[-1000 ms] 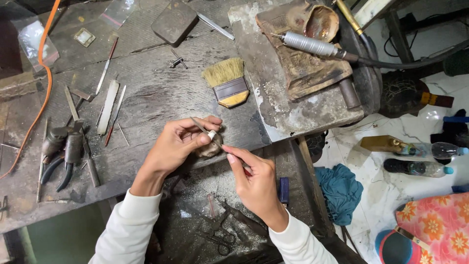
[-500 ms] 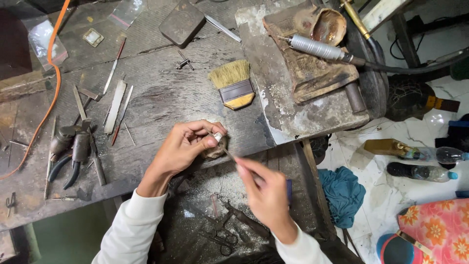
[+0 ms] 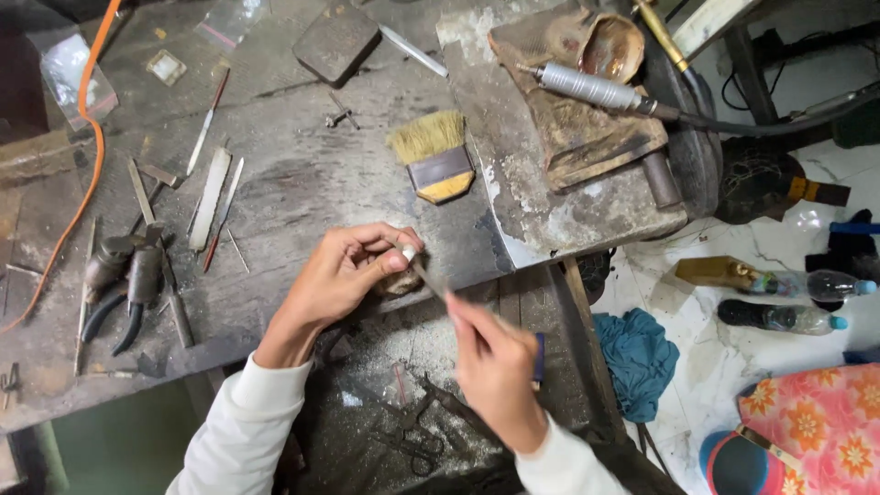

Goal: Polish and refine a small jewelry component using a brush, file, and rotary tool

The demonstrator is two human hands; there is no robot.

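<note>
Left hand: left hand point(image 3: 344, 275) curled at the front edge of the scarred grey wooden workbench point(image 3: 302, 183); thumb and fingertips pressed together on a small pale metal piece point(image 3: 408, 253); the piece too small to tell its form, though it looks ring-like.
Right hand: right hand point(image 3: 495, 371) blurred, closed around the lower end of a thin grey metal needle file point(image 3: 431, 280); grip looks like a pinch between thumb and fingers, but the blur hides the detail.
File, axis and heading: long axis on a diagonal; tip up and to the left, meeting the small piece at the left fingertips; handle end down and to the right inside the right hand.
Place of the work: over the bench's front edge, above a dark tray strewn with pale metal dust point(image 3: 412, 367).
Step in hand: judged to be filing, the blur of the right hand suggesting a stroke under way.
Next move calls for: a steady pinch on the piece; short strokes along the file's own line; the piece turned a little to offer a fresh face.
Nearby: flat yellow-handled bristle brush point(image 3: 433, 158), well apart up the bench; dark-handled pliers point(image 3: 124, 289) at far left; silver rotary handpiece with black cable point(image 3: 596, 89) on a worn leather pad at upper right.
</note>
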